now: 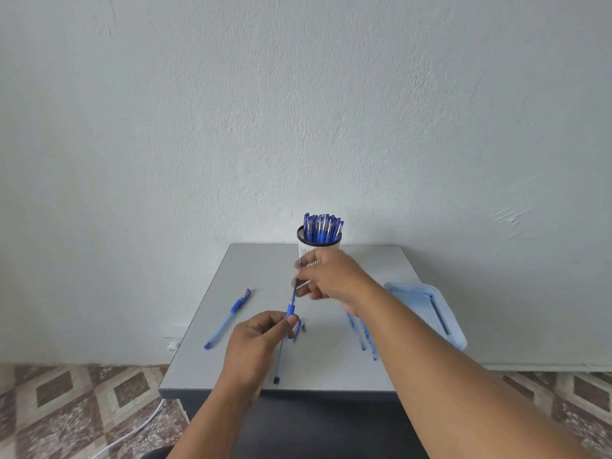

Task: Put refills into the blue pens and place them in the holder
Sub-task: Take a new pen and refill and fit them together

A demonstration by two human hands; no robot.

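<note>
A rough, pale plastered wall (298, 111) fills the upper view, and a tiled floor (66, 399) patterned in brown and cream diamonds runs along the bottom, with a white cable (132, 432) curving across it. Against the wall stands a small grey table (251, 270), its top smooth and matte, its front edge dark and straight; bare surface lies open at the far left corner and along the near edge. At the table's right edge sits a pale blue translucent tray (453, 329) with rounded corners, ribbed inside, one dark thin stick lying in it. At the back centre stands a white cylindrical holder (306, 248) with a dark rim, packed with upright blue-capped pens (323, 226). The right hand (334, 279), in front of the holder, pinches the upper end of a thin refill (294, 293), its fingers curled. The left hand (261, 336), nearer, grips the blue grip end of a clear pen barrel (278, 362) that slants down to the table's near edge; the refill meets it at the fingertips. A capped pen (228, 318) lies alone at the left, well apart from the hands. Two or three clear barrels (366, 336) lie beside the tray, partly under the right wrist. A small cap (297, 330) lies just beside the left fingers.
</note>
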